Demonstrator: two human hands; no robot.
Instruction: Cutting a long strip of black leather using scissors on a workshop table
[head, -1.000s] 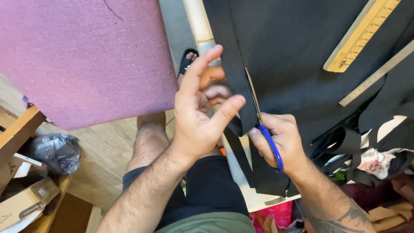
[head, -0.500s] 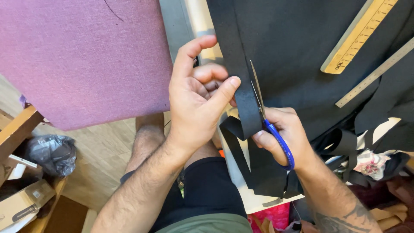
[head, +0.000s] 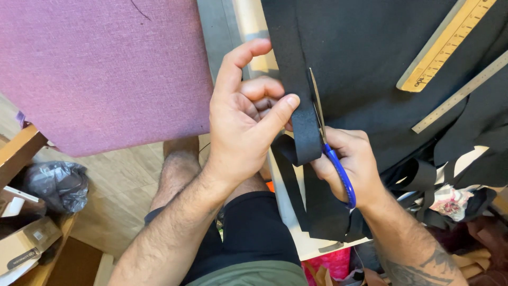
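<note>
Black fabric [head: 370, 58] lay on the counter [head: 248, 21]; left hand [head: 243, 127] pinched its strip [head: 304, 114] taut, while right hand [head: 352, 164] gripped blue scissors [head: 330, 143] cutting.

Pale wood plank floor [head: 119, 185] at seven o'clock. Purple upholstered panel [head: 100, 69] fills ten o'clock. Wooden furniture edge [head: 18, 151] at nine. Even, bright lighting throughout.

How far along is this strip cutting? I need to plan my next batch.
Done: several black strips already lie cut at the table edge. In hand: the right hand works blue-handled scissors up the black fabric, while the left hand pinches the current strip. Left: a broad uncut stretch remains beside the rulers.
</note>
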